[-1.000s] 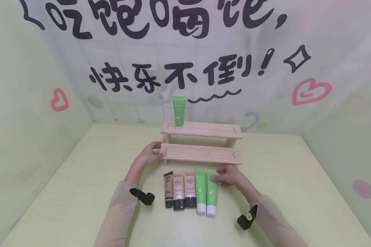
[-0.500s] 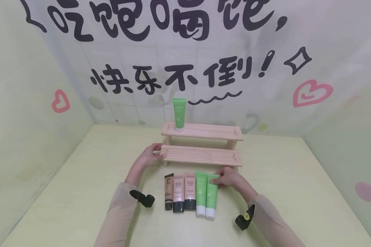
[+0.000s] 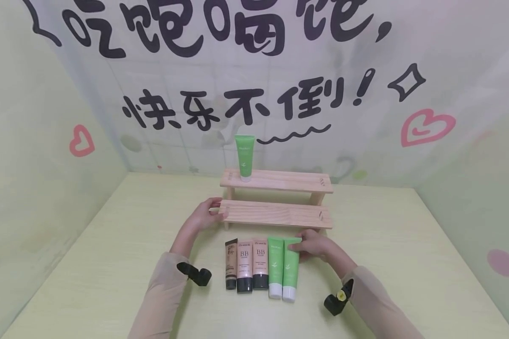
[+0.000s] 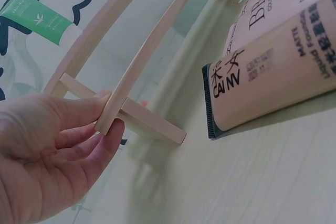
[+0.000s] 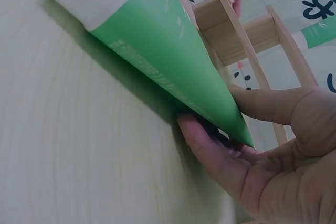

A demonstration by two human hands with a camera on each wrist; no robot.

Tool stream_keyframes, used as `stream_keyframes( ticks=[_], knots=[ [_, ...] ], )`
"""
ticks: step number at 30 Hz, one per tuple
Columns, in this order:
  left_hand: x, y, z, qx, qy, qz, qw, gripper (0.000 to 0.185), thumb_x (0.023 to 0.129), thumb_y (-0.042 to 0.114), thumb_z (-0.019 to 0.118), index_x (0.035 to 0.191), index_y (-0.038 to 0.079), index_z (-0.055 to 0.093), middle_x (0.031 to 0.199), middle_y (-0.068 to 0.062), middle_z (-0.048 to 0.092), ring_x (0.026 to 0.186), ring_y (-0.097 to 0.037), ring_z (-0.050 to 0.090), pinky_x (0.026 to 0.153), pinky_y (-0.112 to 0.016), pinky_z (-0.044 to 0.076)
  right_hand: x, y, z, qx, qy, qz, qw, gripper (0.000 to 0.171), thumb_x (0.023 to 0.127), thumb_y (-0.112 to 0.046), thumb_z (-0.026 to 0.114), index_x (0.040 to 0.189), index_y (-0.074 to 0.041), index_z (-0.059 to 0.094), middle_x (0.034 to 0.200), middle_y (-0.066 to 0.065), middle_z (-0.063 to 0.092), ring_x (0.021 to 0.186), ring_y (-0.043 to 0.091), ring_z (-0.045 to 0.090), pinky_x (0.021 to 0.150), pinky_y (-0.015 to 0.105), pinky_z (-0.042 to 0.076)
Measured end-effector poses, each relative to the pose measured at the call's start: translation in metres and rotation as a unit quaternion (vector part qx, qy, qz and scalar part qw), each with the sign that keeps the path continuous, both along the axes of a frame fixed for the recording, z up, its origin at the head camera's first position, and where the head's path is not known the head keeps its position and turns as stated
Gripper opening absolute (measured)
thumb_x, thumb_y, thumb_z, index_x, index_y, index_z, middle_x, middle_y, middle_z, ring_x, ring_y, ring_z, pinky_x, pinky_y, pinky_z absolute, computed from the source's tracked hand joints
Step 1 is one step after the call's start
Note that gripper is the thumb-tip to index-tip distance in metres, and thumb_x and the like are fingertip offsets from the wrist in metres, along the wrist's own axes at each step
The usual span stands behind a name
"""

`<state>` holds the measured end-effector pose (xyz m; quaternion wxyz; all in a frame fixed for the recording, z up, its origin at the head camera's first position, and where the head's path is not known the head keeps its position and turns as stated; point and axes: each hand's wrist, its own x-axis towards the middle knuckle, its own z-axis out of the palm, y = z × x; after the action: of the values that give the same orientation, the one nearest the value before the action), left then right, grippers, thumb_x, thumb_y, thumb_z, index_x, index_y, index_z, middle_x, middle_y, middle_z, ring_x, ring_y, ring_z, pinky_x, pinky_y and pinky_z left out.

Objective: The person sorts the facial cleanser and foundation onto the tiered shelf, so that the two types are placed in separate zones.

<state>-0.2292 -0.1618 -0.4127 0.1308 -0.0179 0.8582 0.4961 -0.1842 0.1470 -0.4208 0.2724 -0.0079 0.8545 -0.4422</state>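
Observation:
My left hand [image 4: 58, 150] pinches the left end of the lower board of a two-step wooden stand [image 3: 275, 214], thumb above and fingers beneath. At the front of the stand, my right hand [image 3: 316, 245] holds the crimped end of the rightmost green tube [image 3: 291, 270]. The right wrist view shows the thumb on one side of that green tube [image 5: 163, 51] and fingers tucked under it. Left of it lie another green tube [image 3: 275, 266], two pink BB cream tubes [image 3: 244, 263] and a brown liquid foundation tube [image 3: 231, 263], side by side with caps toward me.
On the stand's upper board [image 3: 288, 180], near its left end, a green tube [image 3: 245, 157] stands upright on its white cap. Behind is a pale wall [image 3: 186, 75] with black lettering. The light wooden table [image 3: 131, 226] stretches out to both sides.
My right hand's fingers have closed in on the upper end of the rightmost green tube. The left hand keeps its place on the stand.

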Motion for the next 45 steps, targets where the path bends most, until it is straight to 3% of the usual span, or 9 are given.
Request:
stream_keyframes(
  ticks=[7, 19, 28, 37, 45],
  knots=[
    [-0.001, 0.0, -0.004, -0.011, 0.005, -0.007, 0.9999, 0.062, 0.087, 0.016, 0.061, 0.14, 0.006, 0.03, 0.14, -0.021, 0.039, 0.122, -0.037, 0.046, 0.098, -0.043, 0.044, 0.001, 0.003, 0.001, -0.07, -0.039, -0.011, 0.997, 0.041, 0.085, -0.011, 0.06, 0.116, 0.011, 0.042, 0.087, 0.016, 0.063, 0.066, 0.016, 0.065, 0.067, 0.034, 0.057],
    [-0.001, 0.001, 0.0, -0.011, 0.001, 0.002, 0.9999, 0.062, 0.087, 0.015, 0.061, 0.14, 0.007, 0.031, 0.139, -0.019, 0.04, 0.122, -0.035, 0.047, 0.098, -0.043, 0.044, 0.001, 0.015, 0.012, -0.133, -0.031, 0.038, 0.99, 0.041, 0.086, -0.013, 0.059, 0.116, 0.011, 0.044, 0.09, 0.01, 0.06, 0.074, 0.015, 0.065, 0.074, 0.038, 0.056],
    [-0.002, 0.0, 0.0, 0.0, 0.0, 0.003, 1.0, 0.064, 0.086, 0.015, 0.062, 0.141, 0.007, 0.03, 0.138, -0.02, 0.041, 0.121, -0.035, 0.047, 0.096, -0.042, 0.046, -0.004, 0.022, 0.031, -0.142, -0.005, 0.059, 0.988, 0.027, 0.087, -0.014, 0.059, 0.104, 0.007, 0.054, 0.072, -0.003, 0.059, 0.072, 0.01, 0.063, 0.075, 0.036, 0.056],
    [-0.001, -0.001, -0.001, 0.005, 0.003, 0.006, 1.0, 0.063, 0.086, 0.015, 0.061, 0.14, 0.006, 0.031, 0.138, -0.02, 0.042, 0.121, -0.036, 0.047, 0.096, -0.042, 0.046, -0.007, 0.021, 0.044, -0.157, 0.027, 0.023, 0.987, 0.036, 0.086, -0.012, 0.06, 0.112, 0.013, 0.054, 0.086, 0.004, 0.07, 0.075, 0.01, 0.065, 0.077, 0.035, 0.056],
    [0.0, -0.001, -0.001, 0.003, -0.002, 0.004, 1.0, 0.063, 0.086, 0.014, 0.061, 0.14, 0.005, 0.03, 0.138, -0.022, 0.04, 0.121, -0.037, 0.046, 0.096, -0.042, 0.045, -0.009, 0.018, 0.057, -0.187, 0.046, -0.025, 0.981, 0.019, 0.083, -0.009, 0.063, 0.096, 0.005, 0.062, 0.07, -0.009, 0.066, 0.07, 0.006, 0.065, 0.073, 0.029, 0.056]
  ],
)
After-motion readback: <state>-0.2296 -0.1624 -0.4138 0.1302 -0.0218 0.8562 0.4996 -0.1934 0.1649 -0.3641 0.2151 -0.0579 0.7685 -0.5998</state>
